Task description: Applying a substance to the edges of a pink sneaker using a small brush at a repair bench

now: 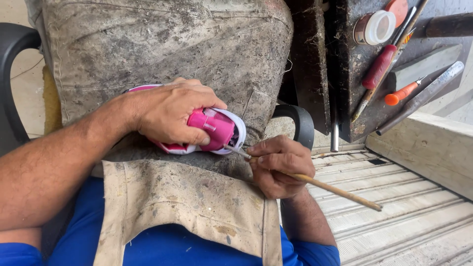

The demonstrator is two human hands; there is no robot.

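Clamping the pink shoe (212, 129) against my apron (162, 59) with my left hand (170, 114), I pinch a thin wooden-handled tool (320, 184) in my right hand (278, 165), its tip at the shoe's white sole edge for control.

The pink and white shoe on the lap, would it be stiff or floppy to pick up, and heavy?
The shoe looks small, so probably light. The left hand covers most of it, suggesting easy one-hand handling. Its rubbery white toe rim likely flexes a little rather than flopping.
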